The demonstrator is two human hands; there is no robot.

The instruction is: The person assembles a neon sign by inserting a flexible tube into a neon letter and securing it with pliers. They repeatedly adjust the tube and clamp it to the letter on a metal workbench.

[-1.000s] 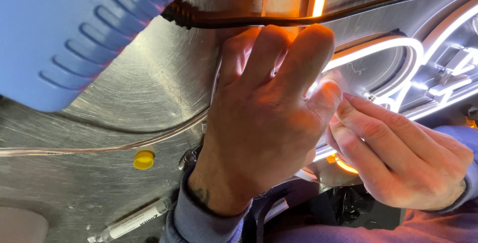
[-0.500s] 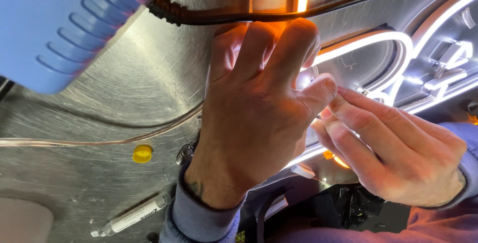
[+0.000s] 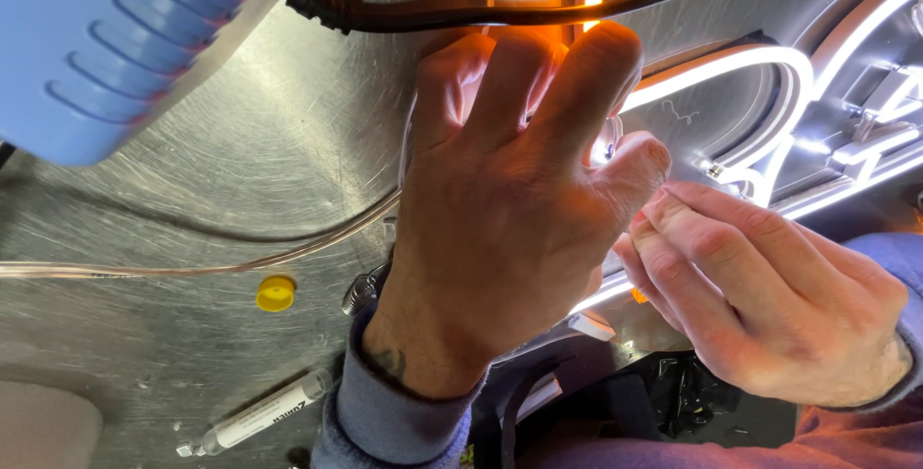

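Observation:
My left hand (image 3: 510, 209) covers the middle of the view, its fingers curled over a glowing white and orange light strip (image 3: 731, 70) on a scratched metal worktop (image 3: 221, 171). The thumb presses on the strip near a small clear piece. My right hand (image 3: 769, 296) reaches in from the right, fingertips pinched against the strip just below the left thumb. What lies between the fingers is hidden. A clear thin tube (image 3: 192, 267) runs from the left edge under my left hand.
A blue ribbed tool body (image 3: 115, 37) fills the upper left, with a black cable (image 3: 500, 12) running right across the top. A yellow cap (image 3: 276, 292) and a small clear tube with a white label (image 3: 255, 421) lie on the metal. More lit white strips (image 3: 865, 142) curve at right.
The view has shifted slightly. Both hands stay on the light strip, with my right fingertips drawn a little closer under the left thumb.

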